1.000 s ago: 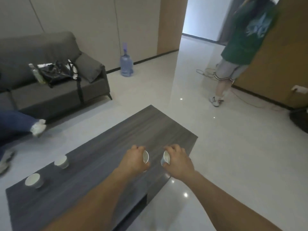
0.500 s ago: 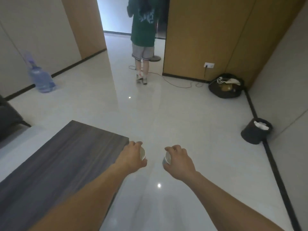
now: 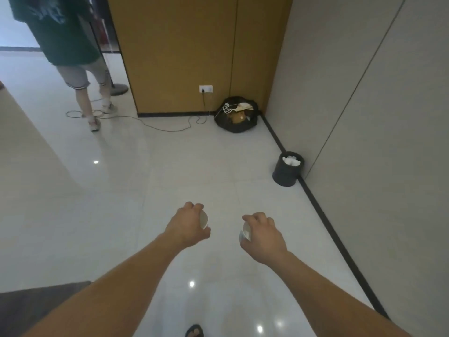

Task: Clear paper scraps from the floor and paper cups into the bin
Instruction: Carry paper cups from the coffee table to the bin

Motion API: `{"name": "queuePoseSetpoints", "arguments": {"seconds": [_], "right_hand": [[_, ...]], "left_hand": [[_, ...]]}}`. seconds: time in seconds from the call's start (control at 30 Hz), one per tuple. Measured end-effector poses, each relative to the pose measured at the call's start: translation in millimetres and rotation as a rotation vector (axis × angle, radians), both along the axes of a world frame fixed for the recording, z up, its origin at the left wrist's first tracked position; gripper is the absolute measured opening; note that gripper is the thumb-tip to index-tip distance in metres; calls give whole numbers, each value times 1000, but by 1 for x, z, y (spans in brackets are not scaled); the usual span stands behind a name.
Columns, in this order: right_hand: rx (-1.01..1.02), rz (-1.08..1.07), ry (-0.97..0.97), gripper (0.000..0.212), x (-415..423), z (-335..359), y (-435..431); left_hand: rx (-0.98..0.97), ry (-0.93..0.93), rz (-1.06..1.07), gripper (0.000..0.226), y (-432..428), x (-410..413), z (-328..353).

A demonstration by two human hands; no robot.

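My left hand grips a white paper cup tipped on its side, its mouth facing right. My right hand holds a second white paper cup, its mouth turned left. Both hands hang over the bare white floor, a short gap between them. A small black bin with white paper in it stands against the right wall, ahead and to the right of my right hand.
A black rubbish bag lies in the far corner below a wall socket, with a cable trailing across the floor. A person in a green shirt stands at the far left. The dark table's corner is at bottom left.
The view has swung right, away from the table and sofa. The bin and the corner bag are now closer and more central. Both hands still hold their cups.
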State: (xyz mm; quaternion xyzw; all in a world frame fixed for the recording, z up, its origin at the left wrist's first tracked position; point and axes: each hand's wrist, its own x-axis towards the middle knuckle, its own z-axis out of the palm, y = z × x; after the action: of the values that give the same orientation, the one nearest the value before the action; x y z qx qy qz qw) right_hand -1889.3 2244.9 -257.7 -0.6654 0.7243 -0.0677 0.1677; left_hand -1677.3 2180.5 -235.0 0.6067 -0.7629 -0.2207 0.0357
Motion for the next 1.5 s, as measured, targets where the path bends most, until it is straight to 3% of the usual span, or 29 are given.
{"name": "queuePoseSetpoints", "arguments": {"seconds": [0.4, 0.83, 1.23, 1.5], "right_hand": [[-52, -300, -29, 62, -147, -11, -141], [-59, -347, -21, 64, -351, -4, -317], [14, -424, 40, 66, -475, -36, -522], [77, -463, 16, 65, -550, -65, -623]], "left_hand": [[-28, -20, -325, 75, -194, -183, -4], [-36, 4, -375, 75, -368, -388, -2], [12, 88, -479, 77, -599, -536, -42], [86, 26, -548, 74, -716, -619, -73]]}}
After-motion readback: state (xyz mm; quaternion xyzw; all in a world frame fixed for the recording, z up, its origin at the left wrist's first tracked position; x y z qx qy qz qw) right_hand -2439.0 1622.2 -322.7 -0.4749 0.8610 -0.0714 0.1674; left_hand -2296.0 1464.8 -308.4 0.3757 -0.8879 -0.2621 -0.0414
